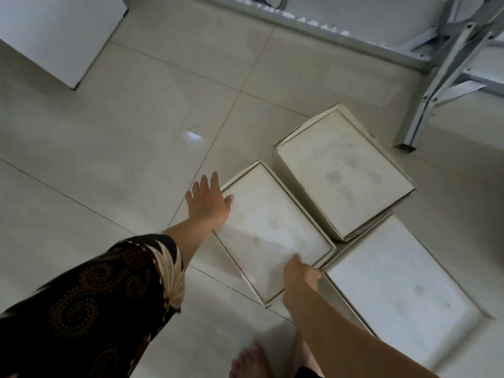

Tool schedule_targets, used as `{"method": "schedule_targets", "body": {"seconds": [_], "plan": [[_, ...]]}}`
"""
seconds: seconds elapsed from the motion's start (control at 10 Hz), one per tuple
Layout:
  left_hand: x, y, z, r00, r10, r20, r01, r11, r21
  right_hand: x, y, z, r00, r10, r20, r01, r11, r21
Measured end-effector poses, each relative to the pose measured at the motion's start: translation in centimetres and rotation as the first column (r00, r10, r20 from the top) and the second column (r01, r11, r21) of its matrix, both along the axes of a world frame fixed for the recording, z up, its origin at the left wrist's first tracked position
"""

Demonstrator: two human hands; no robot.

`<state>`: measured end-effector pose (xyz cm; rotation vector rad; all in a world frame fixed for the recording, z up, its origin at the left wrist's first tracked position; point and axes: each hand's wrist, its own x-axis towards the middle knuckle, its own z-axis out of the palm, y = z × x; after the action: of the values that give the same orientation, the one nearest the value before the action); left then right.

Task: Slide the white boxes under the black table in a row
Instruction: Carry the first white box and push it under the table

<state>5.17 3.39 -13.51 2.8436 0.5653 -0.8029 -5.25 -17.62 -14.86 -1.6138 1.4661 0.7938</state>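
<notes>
Floor: pale glossy tiles (131, 137) fill most of the frame, with thin grout lines crossing diagonally and a small bright glare spot near the middle.
Metal frame: grey folding legs and braces (425, 99) stand at the upper right of the frame, one foot resting on the tiles just right of the upper box; a grey rail runs along the top edge.
White panel: a large flat white surface (54, 31) sits in the upper left corner; what it belongs to cannot be told.
Middle box (272, 227): white, lidded, lying flat on the floor at centre frame, turned diagonally, its lid dusty and smudged.
Upper box (343, 173): white, just up and right of the middle box, long sides almost touching, with worn, slightly torn edges.
Lower right box (401, 293): white, at the lower right of the frame, its corner meeting the other two boxes.
Left hand (208, 201): fingers spread and open, palm down, resting on the upper left corner of the middle box, thumb lying on the lid.
Right hand (298, 279): curled over the lower right edge of the middle box, gripping it in the gap beside the lower right box; its fingers are hidden.
Sleeve (109, 296): dark fabric with orange swirls, lower left.
Foot (251, 361): bare, at the bottom edge.
</notes>
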Motion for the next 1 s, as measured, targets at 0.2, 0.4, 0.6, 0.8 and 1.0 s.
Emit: {"method": "schedule_targets", "body": {"seconds": [0.2, 0.4, 0.6, 0.8, 1.0], "plan": [[2.6, 1.5, -3.4, 0.998, -0.062, 0.033, 0.066, 0.989, -0.130, -2.0, 1.4, -1.2, 0.989, -0.140, 0.044, 0.146, 0.971, -0.188], [0.7, 2.0, -1.4, 0.985, -0.089, 0.150, 0.097, 0.994, -0.046, -2.3, -0.2, 0.4, 0.996, -0.065, 0.068, 0.077, 0.976, -0.202], [-3.1, 3.6, 6.8, 0.992, 0.005, 0.129, -0.007, 1.000, 0.017, -1.5, -0.7, 8.4, 0.994, 0.041, 0.100, -0.022, 0.982, -0.190], [-6.7, 3.3, 19.1, 0.982, 0.141, 0.127, -0.141, 0.990, -0.008, -0.4, -1.8, 20.0, 0.992, 0.098, 0.085, -0.083, 0.983, -0.165], [-9.3, 0.5, 31.3, 0.955, 0.268, 0.126, -0.261, 0.963, -0.069, -0.9, -4.6, 31.4, 0.976, 0.170, 0.133, -0.147, 0.975, -0.166]]}}
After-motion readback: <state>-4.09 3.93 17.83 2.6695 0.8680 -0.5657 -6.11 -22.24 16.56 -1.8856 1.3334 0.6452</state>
